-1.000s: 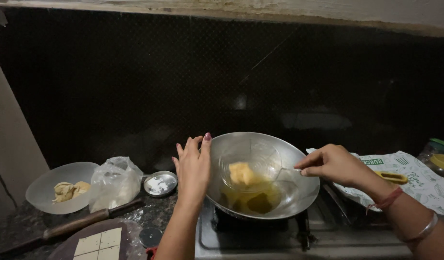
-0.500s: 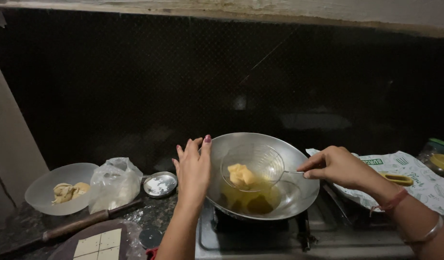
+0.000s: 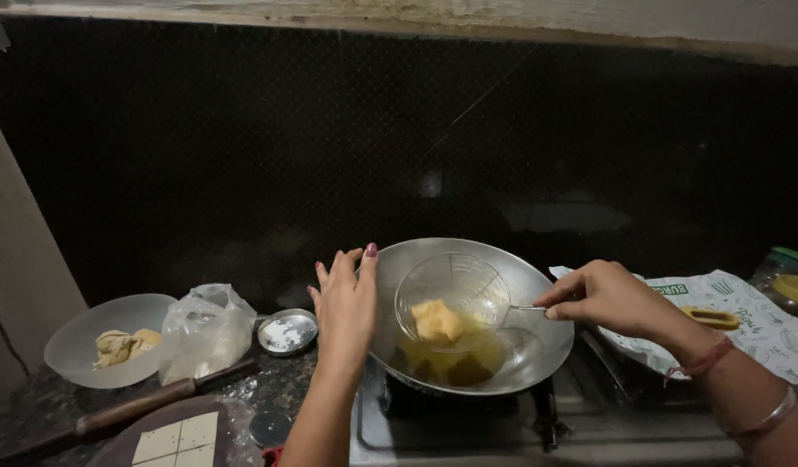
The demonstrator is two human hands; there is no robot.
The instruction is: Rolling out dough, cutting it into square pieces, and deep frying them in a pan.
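Wire strainer (image 3: 451,298), gripped by the right hand (image 3: 602,297), held a fried piece (image 3: 437,320) over the wok (image 3: 511,346). The left hand (image 3: 347,303) stayed spread wide at the rim, holding nothing.

bowl (image 3: 79,342) (dough inside), plastic bag (image 3: 204,333), rolling pin (image 3: 139,406)

Silver wok (image 3: 537,294) holds amber oil (image 3: 455,359) and a pale yellow piece (image 3: 437,320) in a silver wire strainer (image 3: 455,285); bowl (image 3: 87,333) translucent white, dough (image 3: 122,346) beige, rolling pin (image 3: 131,408) brown, wall (image 3: 243,156) black, bracelet (image 3: 701,359) red.
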